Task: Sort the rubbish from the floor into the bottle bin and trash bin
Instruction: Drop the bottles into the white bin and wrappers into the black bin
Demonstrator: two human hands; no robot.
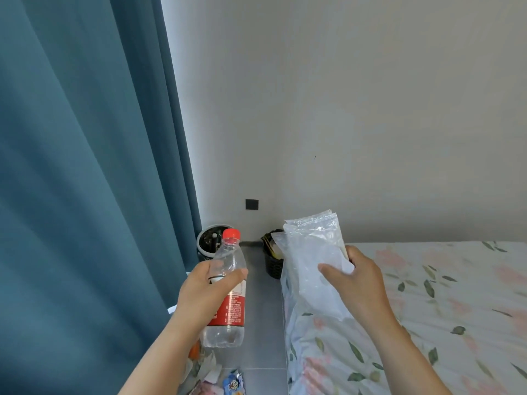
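Teal curtain is hanging down the whole left side. Left hand is gripping a clear plastic bottle around its upper body, thumb wrapping across the front, fingers curled behind it. Bottle is being held roughly upright in the air above the grey tile floor, with the red cap on top and a red label around the middle.

Below the left forearm, loose wrappers are lying on the floor at the bottom edge. Something orange is lying next to them, half hidden by the arm.

Behind the bottle, a white round bin is standing in the corner where curtain meets wall. Its inside is looking dark with some items in it, too small to identify. Bottle's cap is overlapping that bin's rim in view, but the bottle is nearer the camera.

A dark square wall plate is sitting on the wall above, between the two bins. Black woven bin is standing on the floor right of the white one, beside the bed corner, holding yellowish and dark scraps.

Right hand is clutching a bundle of clear plastic bags, thumb pressing across the front, fingers curled behind. Bundle is sticking up and partly covering the black bin. Bed with a floral sheet is filling the right side, and the right forearm is passing over it.
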